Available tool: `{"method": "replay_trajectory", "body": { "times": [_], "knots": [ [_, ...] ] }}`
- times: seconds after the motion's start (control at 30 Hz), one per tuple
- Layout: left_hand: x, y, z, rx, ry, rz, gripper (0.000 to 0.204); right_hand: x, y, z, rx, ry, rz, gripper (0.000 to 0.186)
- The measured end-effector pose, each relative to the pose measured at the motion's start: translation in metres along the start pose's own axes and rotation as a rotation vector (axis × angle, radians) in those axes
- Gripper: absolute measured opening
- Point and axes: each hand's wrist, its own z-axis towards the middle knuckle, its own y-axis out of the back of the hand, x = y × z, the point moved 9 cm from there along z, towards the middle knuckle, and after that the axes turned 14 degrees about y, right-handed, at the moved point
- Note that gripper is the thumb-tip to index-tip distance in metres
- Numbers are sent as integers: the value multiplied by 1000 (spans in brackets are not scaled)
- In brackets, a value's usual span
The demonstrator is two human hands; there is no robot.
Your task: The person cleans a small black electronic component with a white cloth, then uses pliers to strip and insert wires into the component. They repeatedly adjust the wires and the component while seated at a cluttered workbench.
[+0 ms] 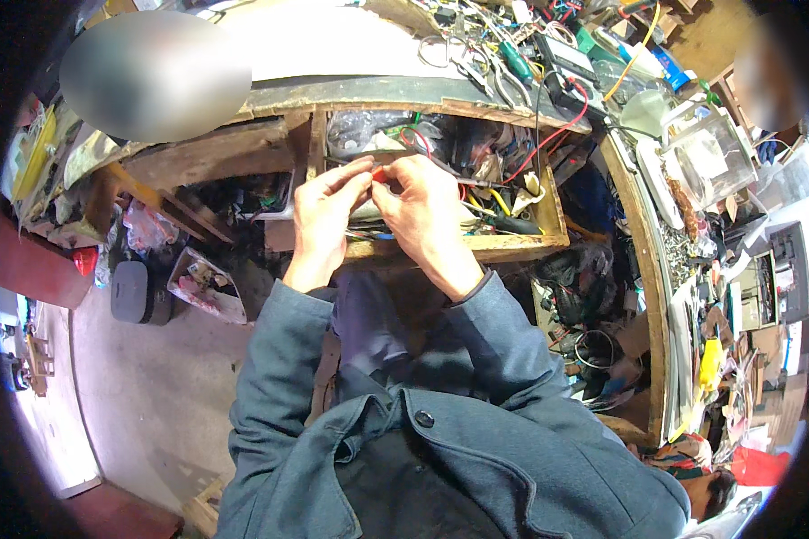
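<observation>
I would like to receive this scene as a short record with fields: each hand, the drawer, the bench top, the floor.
Left hand: fingers close to a small red object; exact grip unclear
Right hand: fingers pinching that object
Drawer: open, wooden, holding clear plastic
Bench top: green-handled tool
Floor: dark bin

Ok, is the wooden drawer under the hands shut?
No, the wooden drawer is open, with a yellow-and-black tool showing inside it.
</observation>
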Motion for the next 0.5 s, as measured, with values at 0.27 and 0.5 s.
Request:
{"method": "replay_trajectory", "body": {
  "times": [0.27,0.5],
  "knots": [
    [1,7,1,-37,-20,11,23,-16,-4,-3,-3,-73,192,13],
    [-3,1,-4,-47,-55,126,22,-59,-28,-8,52,-379,646,16]
  ]
}}
